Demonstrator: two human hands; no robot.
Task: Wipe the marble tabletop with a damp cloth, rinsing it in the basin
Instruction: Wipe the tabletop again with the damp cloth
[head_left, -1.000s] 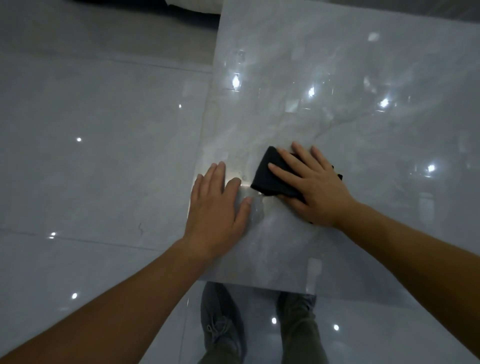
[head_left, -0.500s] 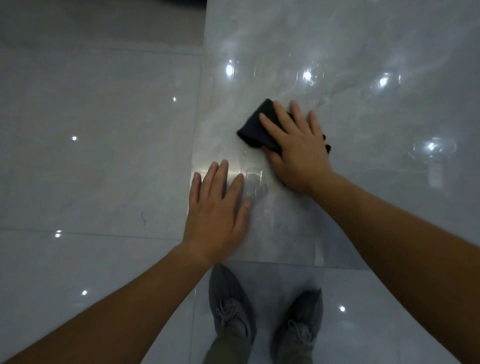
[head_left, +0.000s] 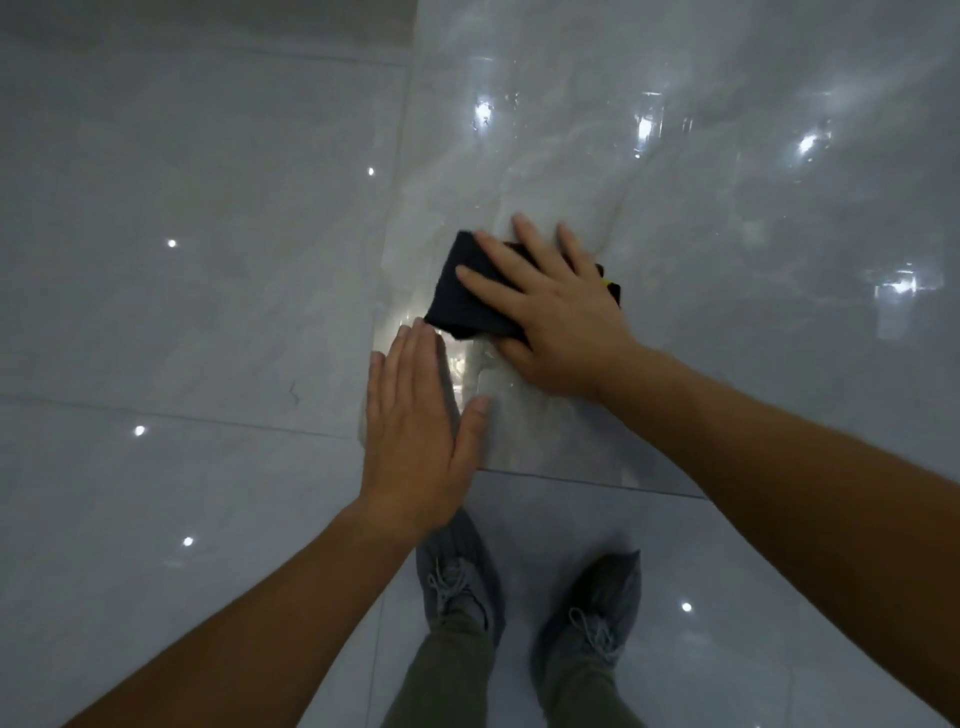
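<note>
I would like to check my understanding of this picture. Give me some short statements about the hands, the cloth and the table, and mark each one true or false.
1. The right hand presses a dark cloth flat on the marble tabletop. True.
2. The left hand holds a second cloth. False: it lies flat with straight fingers and holds nothing.
3. A basin stands beside the cloth. False: no basin is in view.
4. The person wears grey laced shoes. True.

Dim, bluish light – pinpoint glare on the glossy tabletop (head_left: 727, 234) – soft focus, wide-angle stretch at edges
</note>
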